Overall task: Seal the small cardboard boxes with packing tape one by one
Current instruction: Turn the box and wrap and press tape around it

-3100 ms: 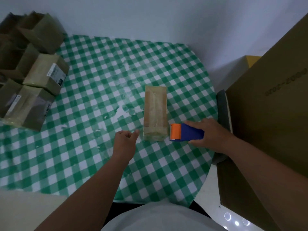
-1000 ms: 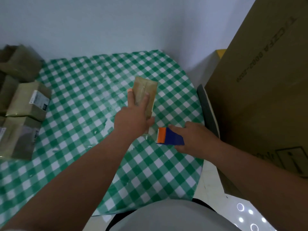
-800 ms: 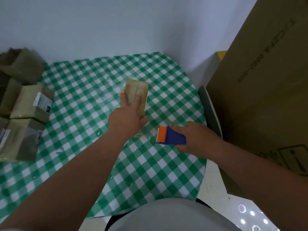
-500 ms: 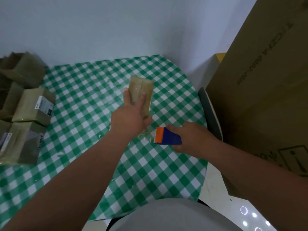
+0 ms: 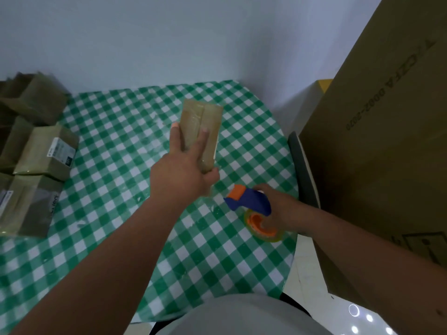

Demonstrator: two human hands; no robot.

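Cardboard box [image 5: 202, 131], long and narrow, is being gripped at its near end by the left hand [image 5: 180, 176]: fingers [image 5: 174, 139] are reaching up along its top face and the thumb is curling round the lower right corner. It is tilting up and away from the wrist, and whether its far end is touching the checked surface [image 5: 121, 180] cannot be told. A glossy strip is running lengthwise down the top, so that seam is probably sealed already, and the hold at one end is likely meant to free the other faces for turning or for carrying it off.

Just to the right of that hand and slightly nearer the body, the right hand [image 5: 281, 209] is clasping the blue and orange tape dispenser [image 5: 249, 205], its clear roll [image 5: 264, 227] hanging below the palm and its orange nose pointing towards the box. Keeping it low and close seems to be sparing a long reach for the next strip.

Well to the left of both hands, a stack of small boxes [image 5: 41, 155] is sitting at the surface's edge; some look taped, those behind are standing with flaps up. Behind the right forearm a large carton [image 5: 377, 153] is looming, with a dark chair back [image 5: 301, 170] between it and the surface.
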